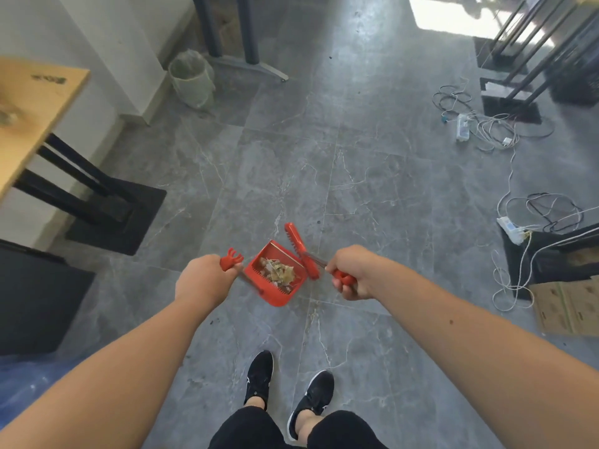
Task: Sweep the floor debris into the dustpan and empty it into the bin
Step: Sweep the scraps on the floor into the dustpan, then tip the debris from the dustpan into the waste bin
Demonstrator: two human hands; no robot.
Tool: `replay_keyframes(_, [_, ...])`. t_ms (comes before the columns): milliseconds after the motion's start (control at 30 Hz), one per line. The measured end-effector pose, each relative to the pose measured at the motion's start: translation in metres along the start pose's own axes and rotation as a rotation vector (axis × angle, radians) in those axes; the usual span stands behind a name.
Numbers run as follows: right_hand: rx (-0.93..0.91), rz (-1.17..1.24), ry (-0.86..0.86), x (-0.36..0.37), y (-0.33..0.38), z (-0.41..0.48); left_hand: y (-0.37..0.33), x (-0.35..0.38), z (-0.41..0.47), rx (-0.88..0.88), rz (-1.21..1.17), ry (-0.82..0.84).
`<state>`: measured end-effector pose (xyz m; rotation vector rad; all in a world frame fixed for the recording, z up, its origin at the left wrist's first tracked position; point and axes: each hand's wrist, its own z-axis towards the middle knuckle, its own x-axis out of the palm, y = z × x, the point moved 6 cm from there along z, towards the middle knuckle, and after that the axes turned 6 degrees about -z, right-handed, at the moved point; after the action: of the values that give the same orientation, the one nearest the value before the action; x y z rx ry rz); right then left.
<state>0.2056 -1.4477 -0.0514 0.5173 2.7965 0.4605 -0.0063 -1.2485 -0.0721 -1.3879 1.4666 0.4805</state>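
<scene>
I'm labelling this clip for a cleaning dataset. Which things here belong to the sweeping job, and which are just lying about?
Job: dustpan holding debris, gripped by left hand; broom in right hand; bin by the wall.

Lying about: cables, power strips, cardboard, wooden table.

Honestly there wasn't anything I could actually read here. The wooden tabletop (pixel 39 102) at the left had a dark printed mark near its far edge, but it was way too smeared to make out letters. The flattened cardboard (pixel 567 307) on the floor at the right carried some faint brownish printing, also illegible. The white power strips (pixel 463 126) among the cables showed no markings I could tell. Same for the red dustpan (pixel 275 273) and brush (pixel 299 249), no brand or label visible on either.
</scene>
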Motion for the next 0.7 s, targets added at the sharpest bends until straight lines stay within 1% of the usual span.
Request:
replay_keyframes(100, [-0.036,0.007,0.015,-0.016,0.020,-0.009,-0.020,-0.017,0.003,-0.004,-0.012,-0.054])
replay_keyframes(367, [-0.148,-0.088,0.018,-0.056,0.081,-0.029,-0.079,-0.081,0.023,0.017,0.081,-0.178])
replay_keyframes(567, [-0.191,-0.079,0.065,-0.064,0.153,-0.029,-0.107,-0.121,0.054,0.020,0.110,-0.228])
replay_keyframes(700, [-0.194,-0.085,0.085,-0.054,0.212,-0.017,-0.110,-0.142,0.097,0.013,0.082,-0.246])
